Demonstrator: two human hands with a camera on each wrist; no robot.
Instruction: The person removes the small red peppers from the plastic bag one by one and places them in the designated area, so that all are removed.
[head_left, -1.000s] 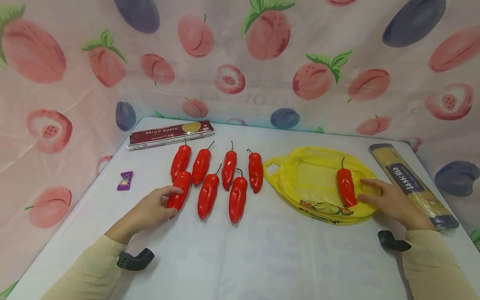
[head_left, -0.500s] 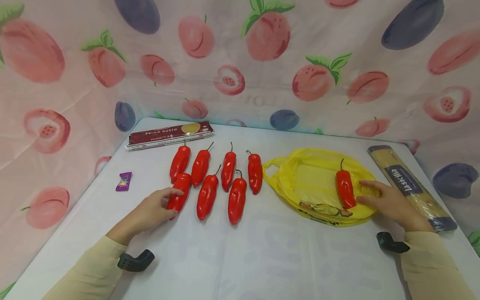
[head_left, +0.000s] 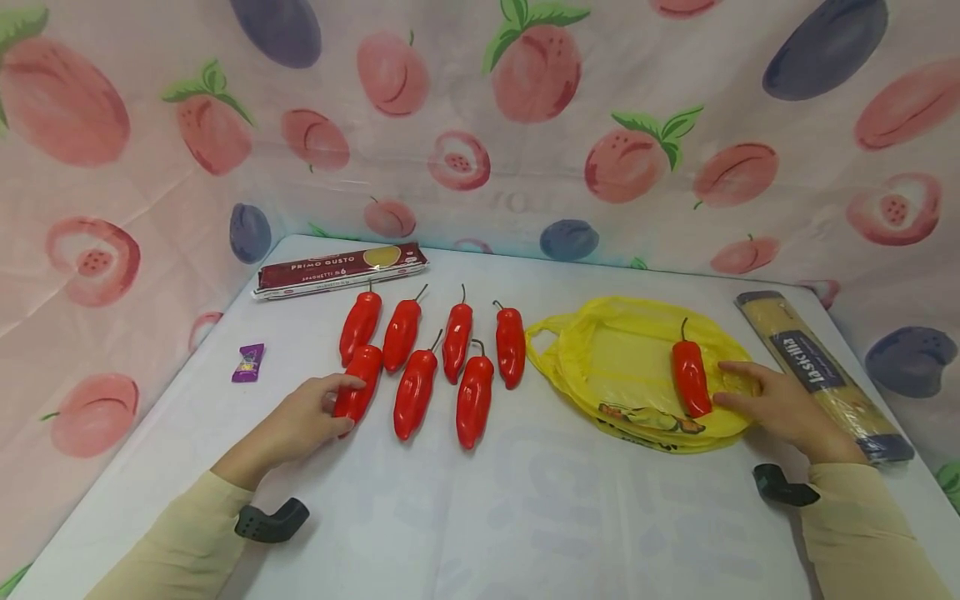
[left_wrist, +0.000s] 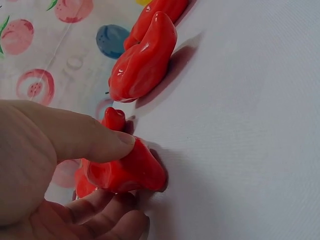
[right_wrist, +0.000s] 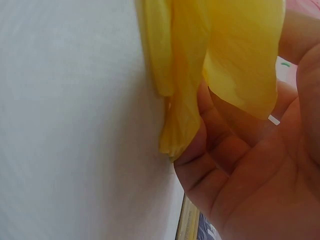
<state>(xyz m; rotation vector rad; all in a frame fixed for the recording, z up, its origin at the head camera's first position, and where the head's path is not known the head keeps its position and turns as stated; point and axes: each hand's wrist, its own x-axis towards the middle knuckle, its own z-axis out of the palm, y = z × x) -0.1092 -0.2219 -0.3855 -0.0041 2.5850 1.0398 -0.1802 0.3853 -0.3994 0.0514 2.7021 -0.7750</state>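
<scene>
My left hand holds the nearest-left red pepper where it lies on the white table. In the left wrist view, the thumb presses one side of that pepper and the fingers curl along the other. At the right, my right hand holds the right edge of a yellow plastic bag, which lies spread with its mouth open upward. Another red pepper lies on the bag's right part, beside the fingertips. In the right wrist view, the bag's edge hangs between thumb and fingers.
Several more red peppers lie in two rows mid-table. A maroon spaghetti pack lies at the back left, a purple-wrapped candy at the left. A clear pasta pack lies right of the bag. Fruit-print cloth rises behind.
</scene>
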